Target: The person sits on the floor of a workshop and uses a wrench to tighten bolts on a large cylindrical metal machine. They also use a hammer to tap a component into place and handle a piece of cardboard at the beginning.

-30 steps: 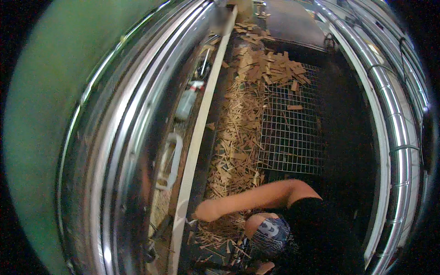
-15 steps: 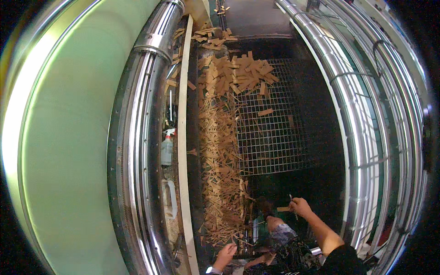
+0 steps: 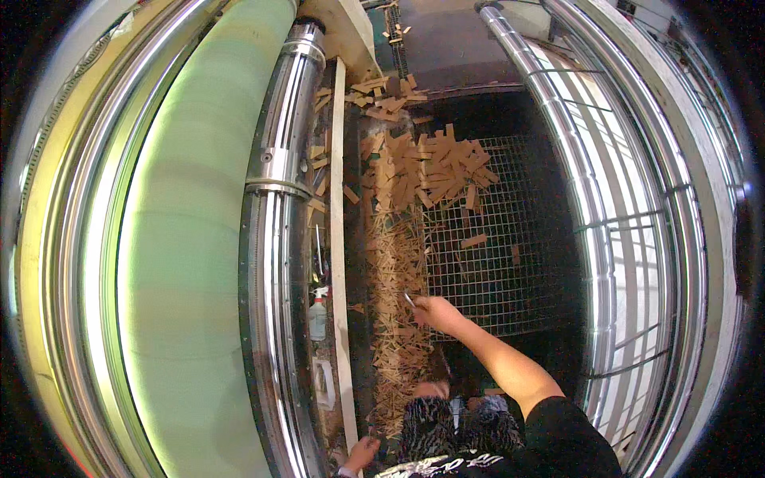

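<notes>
My right hand (image 3: pixel 436 313) reaches forward over a long heap of thin wooden sticks (image 3: pixel 396 271) and pinches a small thin stick (image 3: pixel 409 299) at its fingertips. The heap runs along the left edge of a wire mesh grid (image 3: pixel 518 263). Flat wooden offcuts (image 3: pixel 430 167) lie piled on the far part of the mesh. My left hand (image 3: pixel 362 454) is low at the bottom edge, beside the near end of a long wooden plank (image 3: pixel 338 239); its fingers are partly hidden. Patterned cloth (image 3: pixel 446 426) covers my knees below.
A big pale green drum (image 3: pixel 191 255) and a shiny steel roller (image 3: pixel 275 239) fill the left. A spray bottle (image 3: pixel 317 315) stands between roller and plank. Curved steel rails (image 3: pixel 606 239) close off the right side. More offcuts (image 3: pixel 382 95) lie at the far end.
My right hand has moved up and to the left, from the near right of the mesh to the stick heap. The view has tilted up a little. My left hand stays low by the plank.
</notes>
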Available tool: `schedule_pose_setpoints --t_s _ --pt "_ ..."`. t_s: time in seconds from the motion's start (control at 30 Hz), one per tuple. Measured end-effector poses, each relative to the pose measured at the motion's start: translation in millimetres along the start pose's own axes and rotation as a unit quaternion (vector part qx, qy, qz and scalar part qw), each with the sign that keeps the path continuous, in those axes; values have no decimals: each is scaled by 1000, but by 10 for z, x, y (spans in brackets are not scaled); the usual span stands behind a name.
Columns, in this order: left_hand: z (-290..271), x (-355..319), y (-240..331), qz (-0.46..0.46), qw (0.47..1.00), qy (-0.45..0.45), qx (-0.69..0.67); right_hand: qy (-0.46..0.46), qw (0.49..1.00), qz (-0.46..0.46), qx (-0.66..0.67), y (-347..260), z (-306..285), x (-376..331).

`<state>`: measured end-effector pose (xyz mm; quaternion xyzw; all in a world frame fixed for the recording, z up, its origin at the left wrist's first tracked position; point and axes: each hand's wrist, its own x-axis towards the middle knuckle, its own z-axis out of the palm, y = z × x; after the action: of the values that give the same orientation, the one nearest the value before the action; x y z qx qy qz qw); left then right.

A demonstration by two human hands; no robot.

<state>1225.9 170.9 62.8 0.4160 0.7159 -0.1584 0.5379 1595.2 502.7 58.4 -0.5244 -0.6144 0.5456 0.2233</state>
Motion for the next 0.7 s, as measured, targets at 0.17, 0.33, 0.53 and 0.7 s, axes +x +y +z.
schedule_pose_setpoints --t_s 0.17,0.33,0.53,0.7 --pt "-645 545 1317 105 993 17 57 94 992 -18 80 -22 -529 779" --pt "-1282 1363 2916 159 987 -11 11 67 988 105 91 -1 -1045 1126" --pt "-2003 1787 3815 140 978 67 -137 56 992 45 99 76 -1319 2329" --pt "-2443 1943 4313 19 994 87 -67 -44 973 8 227 -195 -1407 3626"
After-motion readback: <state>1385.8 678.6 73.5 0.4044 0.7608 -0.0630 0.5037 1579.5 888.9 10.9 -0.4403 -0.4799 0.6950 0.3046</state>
